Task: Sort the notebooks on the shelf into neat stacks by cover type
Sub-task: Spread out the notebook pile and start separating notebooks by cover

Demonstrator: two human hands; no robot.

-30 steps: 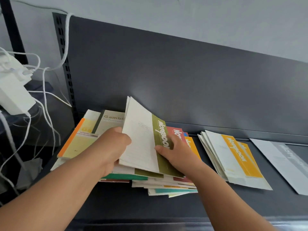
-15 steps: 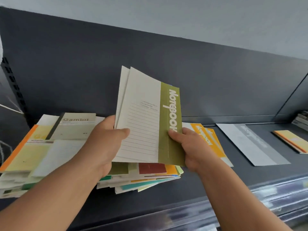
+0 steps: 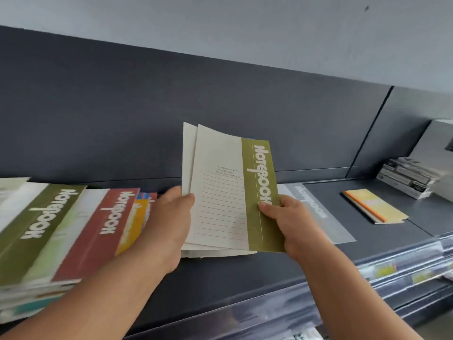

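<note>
Both hands hold a thin bundle of olive-green notebooks [image 3: 230, 192] tilted up above the dark shelf [image 3: 245, 278]. My left hand [image 3: 169, 224] grips its left edge and my right hand [image 3: 291, 222] pinches its green spine side. To the left lies a mixed pile of notebooks [image 3: 61, 236] with an olive cover and a red cover on top. A grey notebook [image 3: 316, 212] lies flat just behind my right hand, partly hidden by it. A small stack with a yellow-and-orange cover [image 3: 375, 206] lies further right.
The shelf's dark back panel [image 3: 220, 114] rises right behind the notebooks. A stack of grey and black packs [image 3: 404, 177] sits at the far right against a light box. Clear price-label strips [image 3: 392, 273] run along the shelf's front edge.
Both hands have lifted the olive bundle off the mixed pile and carried it to the right. The view has swung right, so the pile now sits at the left edge.
</note>
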